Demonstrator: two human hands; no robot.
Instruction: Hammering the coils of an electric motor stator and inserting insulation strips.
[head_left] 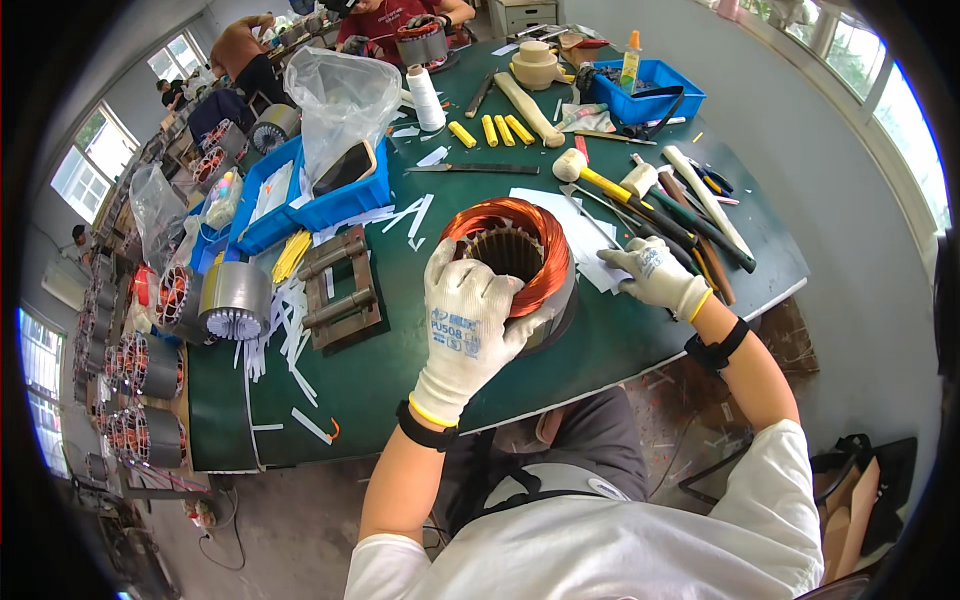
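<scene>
In front of me a motor stator (548,245) stands upright on the green table, a thick ring of copper windings on top and a grey metal body below. My left hand (462,322), in a white work glove, is closed over the near left of the windings, its thumb against the outer side. To the right, my gloved right hand (660,278) rests low over the table, fingers curled at the lower end of a thin metal tool (594,221). The fingers partly hide that end. White paper sheets (570,215) lie beneath the tool.
Mallets (600,180), files and pliers (716,180) lie to the right. A steel frame (340,290), paper strips and blue bins (345,195) are left. Yellow rolls (489,130) and a thread cone (425,98) lie beyond. Another person (395,25) handles a stator across the table.
</scene>
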